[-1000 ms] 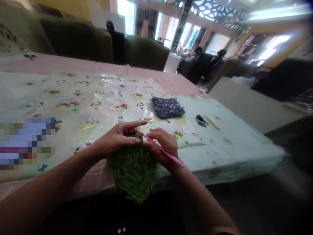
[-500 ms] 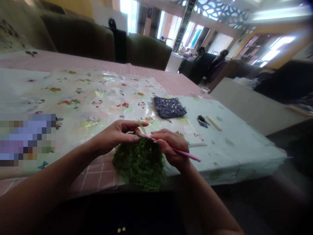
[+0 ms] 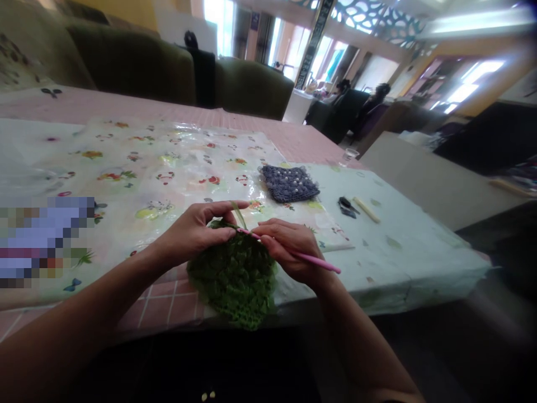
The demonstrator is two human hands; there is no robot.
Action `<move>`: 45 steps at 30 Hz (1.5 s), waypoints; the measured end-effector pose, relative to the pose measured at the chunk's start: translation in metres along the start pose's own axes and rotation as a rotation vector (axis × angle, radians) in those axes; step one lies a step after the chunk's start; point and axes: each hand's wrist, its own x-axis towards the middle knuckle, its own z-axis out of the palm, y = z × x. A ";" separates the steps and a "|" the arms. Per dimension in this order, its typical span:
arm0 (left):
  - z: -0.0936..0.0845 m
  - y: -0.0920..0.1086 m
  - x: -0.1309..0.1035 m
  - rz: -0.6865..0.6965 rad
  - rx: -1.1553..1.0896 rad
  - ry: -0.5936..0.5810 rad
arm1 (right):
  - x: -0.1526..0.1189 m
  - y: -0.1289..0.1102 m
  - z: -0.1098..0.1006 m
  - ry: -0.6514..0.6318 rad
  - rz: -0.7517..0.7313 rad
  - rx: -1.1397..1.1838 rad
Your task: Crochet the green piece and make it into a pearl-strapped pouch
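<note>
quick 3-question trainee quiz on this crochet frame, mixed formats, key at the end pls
1. True or false: the right hand holds a pink crochet hook.
2. What does the left hand pinch? A) scissors B) the green crochet piece C) a cup
3. Fill in: the grey-blue beaded square lies on the table, to the ____ of the small black scissors in the picture.

Key: 1 true; 2 B; 3 left
</note>
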 end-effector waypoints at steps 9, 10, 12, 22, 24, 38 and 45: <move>-0.002 -0.008 0.002 -0.124 -0.242 -0.076 | -0.006 0.009 0.010 0.159 0.134 0.124; -0.002 -0.008 0.003 -0.128 -0.236 -0.088 | -0.007 0.010 0.010 0.149 0.124 0.141; -0.001 -0.007 0.003 -0.119 -0.188 -0.101 | -0.007 0.010 0.008 0.098 0.098 0.163; 0.011 -0.004 -0.001 0.054 0.208 0.114 | -0.001 0.006 0.007 -0.037 -0.038 -0.122; 0.014 -0.008 -0.001 0.124 0.303 0.166 | 0.001 0.004 0.011 -0.051 -0.071 -0.278; 0.023 -0.019 0.000 0.305 0.640 0.282 | 0.007 0.010 0.037 0.004 -0.207 -0.739; 0.026 -0.017 0.001 -0.081 -0.012 0.323 | 0.003 0.012 0.059 0.266 -0.180 -0.926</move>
